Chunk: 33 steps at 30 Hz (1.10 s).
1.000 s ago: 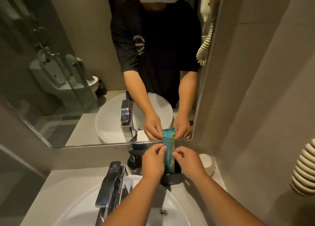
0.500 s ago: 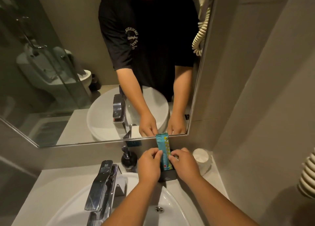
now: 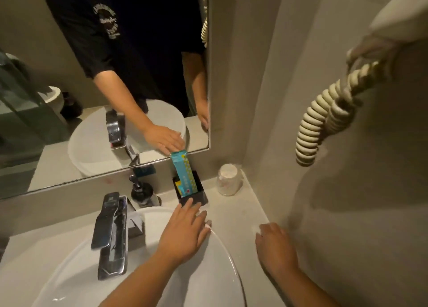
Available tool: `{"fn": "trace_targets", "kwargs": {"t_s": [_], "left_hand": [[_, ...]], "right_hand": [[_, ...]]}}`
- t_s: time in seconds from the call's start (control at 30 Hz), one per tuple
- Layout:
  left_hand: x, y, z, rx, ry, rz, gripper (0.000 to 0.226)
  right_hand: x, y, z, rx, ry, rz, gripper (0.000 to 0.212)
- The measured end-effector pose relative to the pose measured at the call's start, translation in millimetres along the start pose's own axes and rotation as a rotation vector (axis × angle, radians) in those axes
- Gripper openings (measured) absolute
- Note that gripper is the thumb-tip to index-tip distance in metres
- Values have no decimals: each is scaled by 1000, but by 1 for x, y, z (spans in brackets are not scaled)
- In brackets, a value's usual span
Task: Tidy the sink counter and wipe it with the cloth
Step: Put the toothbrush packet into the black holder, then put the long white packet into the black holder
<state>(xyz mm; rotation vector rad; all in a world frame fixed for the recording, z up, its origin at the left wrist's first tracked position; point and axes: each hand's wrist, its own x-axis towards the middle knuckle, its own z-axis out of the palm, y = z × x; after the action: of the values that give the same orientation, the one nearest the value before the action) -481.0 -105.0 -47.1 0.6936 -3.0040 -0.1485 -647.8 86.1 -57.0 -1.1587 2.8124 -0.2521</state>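
Resting spread, empty left hand (image 3: pixel 183 231) fingers (image 3: pixel 188 206) touch the black box (image 3: pixel 193 196); right hand (image 3: pixel 275 246) loose, empty.

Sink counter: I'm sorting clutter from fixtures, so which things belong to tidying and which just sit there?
Tidying:
teal packet standing in the black holder
upturned cup
soap pump bottle

Just there:
faucet
basin
mirror
coiled cord

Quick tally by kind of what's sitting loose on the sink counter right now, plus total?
Teal packet, standing tilted in the holder: 1
Black square holder: 1
Dark pump bottle: 1
Upturned clear cup: 1
Total: 4
No cloth is in view. Left hand and right hand hold nothing.
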Motion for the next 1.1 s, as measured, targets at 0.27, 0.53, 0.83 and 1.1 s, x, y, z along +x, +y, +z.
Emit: {"fn": "trace_targets", "kwargs": {"t_s": [0.27, 0.53, 0.83, 1.1], "left_hand": [[8, -15, 19, 12, -103, 57, 63], [7, -13, 16, -27, -65, 55, 64], [14, 12, -14, -448, 46, -152, 30], [41, 32, -97, -1166, 227, -463, 20]], "right_hand": [[-33, 21, 51, -199, -276, 84, 31], [-32, 9, 10, 238, -293, 345, 22], [-16, -9, -28, 1019, -316, 389, 40], [65, -94, -107, 1053, -270, -59, 23]]}}
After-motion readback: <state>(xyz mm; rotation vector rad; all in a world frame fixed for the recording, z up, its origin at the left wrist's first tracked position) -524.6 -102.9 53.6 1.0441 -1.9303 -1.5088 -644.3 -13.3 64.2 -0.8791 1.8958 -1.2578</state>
